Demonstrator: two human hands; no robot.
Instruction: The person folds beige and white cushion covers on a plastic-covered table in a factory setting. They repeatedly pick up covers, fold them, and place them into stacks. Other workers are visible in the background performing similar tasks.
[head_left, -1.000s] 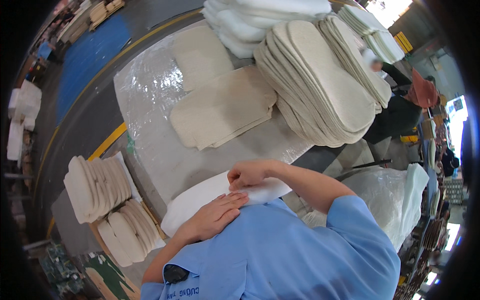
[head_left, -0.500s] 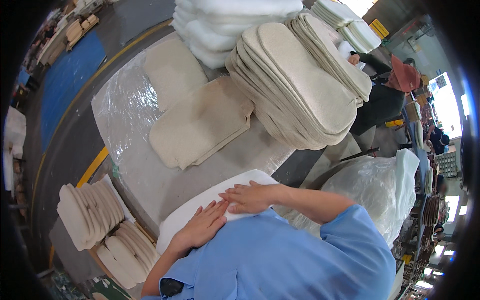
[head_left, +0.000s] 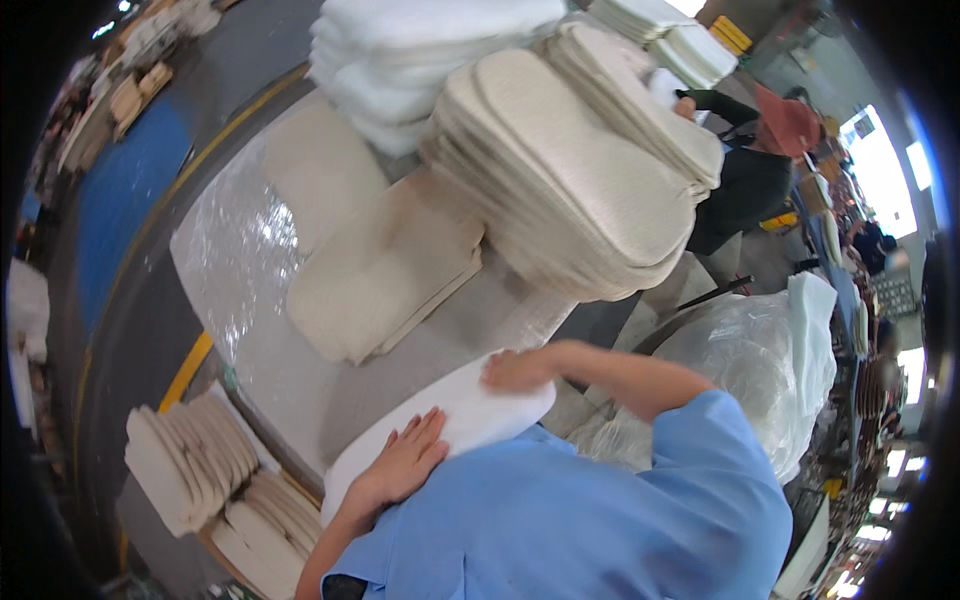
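A white padded piece [head_left: 462,405] with a rounded end lies along the near edge of the table, close against my body. Flat on its left part rests my left hand [head_left: 405,458], fingers stretched out. My right hand [head_left: 517,371], smeared by motion, is at the piece's far right edge; its fingers cannot be made out clearly. Beyond the hands, a folded beige fabric cover [head_left: 385,280] lies on the plastic-covered table [head_left: 240,285], with another beige piece [head_left: 320,165] behind it.
A tall stack of beige covers [head_left: 590,170] stands at the table's far right, beside white padding [head_left: 420,40]. Clear plastic wrap [head_left: 730,360] bulges at right. Cream pads [head_left: 190,455] stand at lower left. Another person [head_left: 745,190] in dark clothes works beyond the stack.
My right hand has moved right, away from my left hand, along the white piece. The left hand stays flat on it. The whole view has shifted slightly.
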